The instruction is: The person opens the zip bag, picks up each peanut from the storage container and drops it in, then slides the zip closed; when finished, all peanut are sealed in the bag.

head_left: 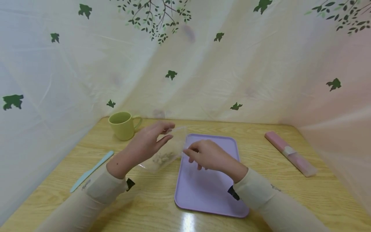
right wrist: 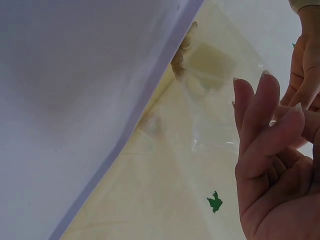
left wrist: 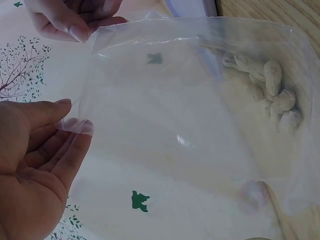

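Observation:
A clear plastic bag point(head_left: 162, 161) with several peanuts in their shells point(left wrist: 272, 82) is held up between my hands, left of a lilac tray point(head_left: 211, 193). My right hand point(head_left: 208, 154), over the tray's left part, pinches one corner of the bag's edge between thumb and fingers. At the other corner is my left hand point(head_left: 145, 140), its fingertips point(left wrist: 86, 126) showing through the film and its thumb standing apart from them. The peanuts lie bunched at the bag's far end in the left wrist view.
A yellow-green mug point(head_left: 121, 126) stands at the back left. A light blue spreader point(head_left: 92, 170) lies beside my left forearm. To the right of the tray lies a pink folded item with a pale band point(head_left: 289, 150). A leaf-patterned curtain point(head_left: 203, 64) surrounds the wooden table point(head_left: 150, 206).

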`<state>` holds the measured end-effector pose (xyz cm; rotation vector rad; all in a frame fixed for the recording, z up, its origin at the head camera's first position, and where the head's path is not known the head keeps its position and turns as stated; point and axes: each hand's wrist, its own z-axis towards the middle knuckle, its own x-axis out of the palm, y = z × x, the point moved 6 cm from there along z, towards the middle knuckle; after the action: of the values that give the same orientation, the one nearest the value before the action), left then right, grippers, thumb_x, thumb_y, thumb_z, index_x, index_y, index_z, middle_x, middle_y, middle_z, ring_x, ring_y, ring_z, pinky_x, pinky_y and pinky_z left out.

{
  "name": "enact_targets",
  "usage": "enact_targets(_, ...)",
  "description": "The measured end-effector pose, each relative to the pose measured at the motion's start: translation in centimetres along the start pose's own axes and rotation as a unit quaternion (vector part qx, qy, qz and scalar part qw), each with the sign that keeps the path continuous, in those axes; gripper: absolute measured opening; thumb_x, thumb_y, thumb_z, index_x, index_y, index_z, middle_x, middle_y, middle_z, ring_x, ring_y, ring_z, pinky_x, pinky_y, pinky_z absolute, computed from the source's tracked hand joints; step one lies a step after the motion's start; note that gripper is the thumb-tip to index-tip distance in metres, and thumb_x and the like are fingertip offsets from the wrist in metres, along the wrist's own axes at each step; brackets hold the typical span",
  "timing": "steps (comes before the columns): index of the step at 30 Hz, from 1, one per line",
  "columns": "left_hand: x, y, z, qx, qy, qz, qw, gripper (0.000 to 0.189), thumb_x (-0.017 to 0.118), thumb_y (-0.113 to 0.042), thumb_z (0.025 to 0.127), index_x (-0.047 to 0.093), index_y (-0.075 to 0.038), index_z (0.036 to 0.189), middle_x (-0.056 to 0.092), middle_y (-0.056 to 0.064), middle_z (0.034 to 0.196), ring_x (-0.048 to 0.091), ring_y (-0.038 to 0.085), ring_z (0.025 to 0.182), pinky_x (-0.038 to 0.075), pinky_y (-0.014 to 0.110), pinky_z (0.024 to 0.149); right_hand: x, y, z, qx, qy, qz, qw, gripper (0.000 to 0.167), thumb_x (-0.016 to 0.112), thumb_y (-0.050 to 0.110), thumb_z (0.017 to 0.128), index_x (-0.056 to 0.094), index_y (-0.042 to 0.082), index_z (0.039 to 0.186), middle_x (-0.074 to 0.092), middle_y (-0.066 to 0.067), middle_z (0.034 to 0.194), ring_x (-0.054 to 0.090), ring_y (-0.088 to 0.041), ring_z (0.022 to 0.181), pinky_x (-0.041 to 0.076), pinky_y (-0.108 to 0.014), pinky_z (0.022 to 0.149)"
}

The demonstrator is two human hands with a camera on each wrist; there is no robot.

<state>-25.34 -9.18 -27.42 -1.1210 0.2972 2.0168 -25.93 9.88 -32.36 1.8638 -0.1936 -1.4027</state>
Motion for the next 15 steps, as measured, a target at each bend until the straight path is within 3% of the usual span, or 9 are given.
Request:
enact_targets(7, 0.1, -0.3, -0.1, 0.027, -0.009, -0.001, 0.9996, 0.036, 0.076, -0.013, 0.101, 0.068, -0.003, 0.134, 0.075, 0.011, 0.128, 0.080, 0.024, 0.106, 0.067, 0.039, 0.089, 0.2, -0.5, 0.8, 0.018, -0.031, 0.011, 0.9993, 0.036, 0.059, 0.039, 0.111, 0.081, 0.011, 0.110, 0.082, -0.005, 0.090, 0.075, -0.027, 0.065, 0.057, -0.032, 0.056)
enact_targets(15, 0.5, -0.2, -0.3, 0.042, -0.022, -0.013, 0.9988, 0.036, 0.076, -0.009, 0.099, 0.068, -0.002, 0.133, 0.076, 0.013, 0.127, 0.080, 0.024, 0.105, 0.067, 0.037, 0.090, 0.5, -0.8, 1.5, 0.004, -0.045, 0.008, 0.9990, 0.033, 0.058, 0.033, 0.111, 0.081, 0.010, 0.104, 0.081, -0.006, 0.088, 0.073, -0.021, 0.059, 0.056, -0.032, 0.053)
